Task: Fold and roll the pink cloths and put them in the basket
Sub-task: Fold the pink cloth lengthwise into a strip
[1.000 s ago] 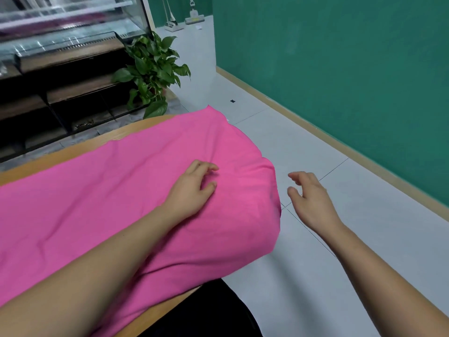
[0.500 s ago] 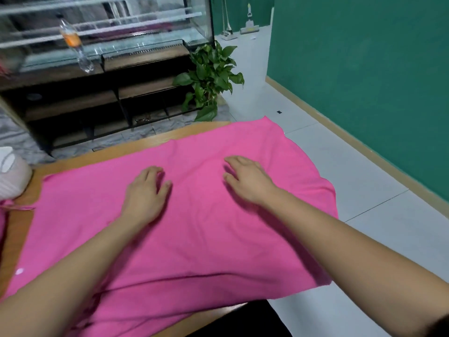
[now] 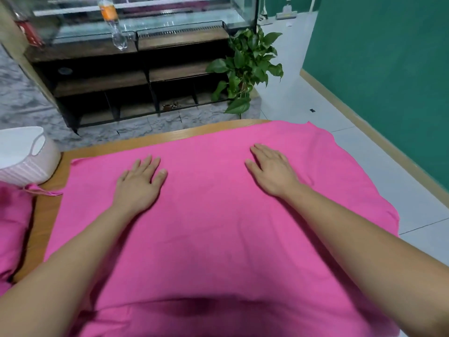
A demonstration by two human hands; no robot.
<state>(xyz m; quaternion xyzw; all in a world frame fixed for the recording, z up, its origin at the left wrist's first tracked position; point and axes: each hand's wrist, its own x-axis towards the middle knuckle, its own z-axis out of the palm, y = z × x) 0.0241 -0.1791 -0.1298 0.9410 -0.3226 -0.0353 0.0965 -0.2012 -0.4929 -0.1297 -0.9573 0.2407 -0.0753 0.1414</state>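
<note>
head view: your left hand and right hand both lie palm down, fingers straight and slightly spread, pressing the pink cloth spread flat over the table, its right edge hanging off. the basket sits at the table's far left, well apart from your left hand, with more cloths just below it.
</note>
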